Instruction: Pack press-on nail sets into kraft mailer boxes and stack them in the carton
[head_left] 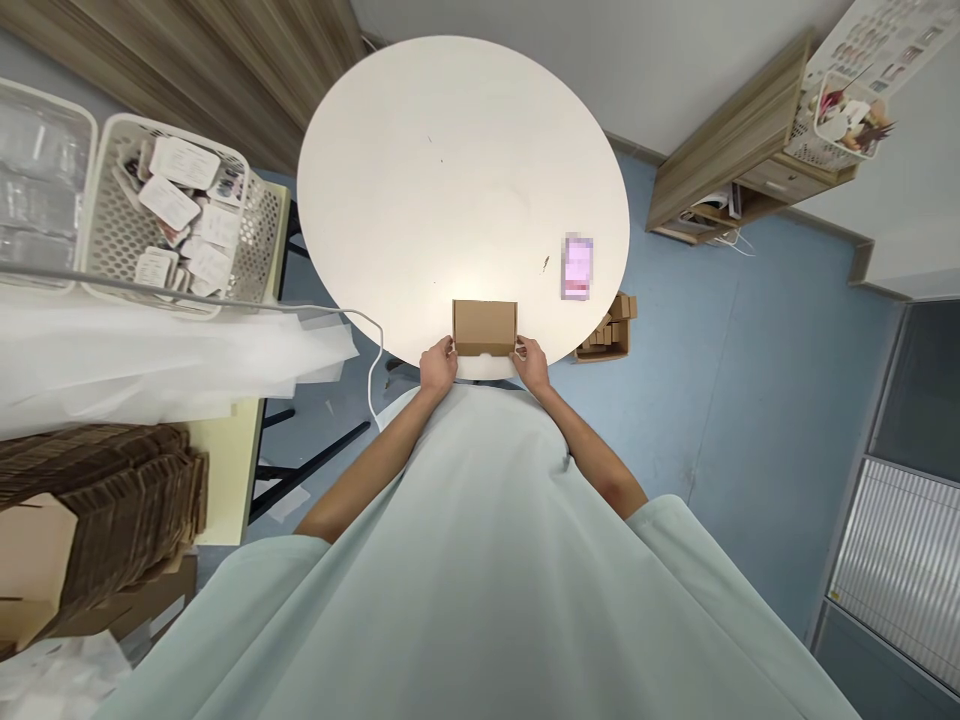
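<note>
A small brown cardboard box [485, 323] sits at the near edge of the round white table [420, 150]. Its top looks closed, and a narrow front face is turned toward me. My left hand [439, 367] grips the box's near left corner with curled fingers. At the near right corner, my right hand [532, 365] holds the box in the same way. The undersides of both hands are hidden. To the right on the table lies a blurred pink-and-purple phone-like item [577, 267].
An open carton [622, 350] of small brown boxes stands on the floor right of the table. Left, a side table [225, 500] bears a white basket [112, 260] of packets, white plastic sheets [165, 350] and stacked flattened cardboard [127, 500]. A white cable [375, 350] hangs between the tables.
</note>
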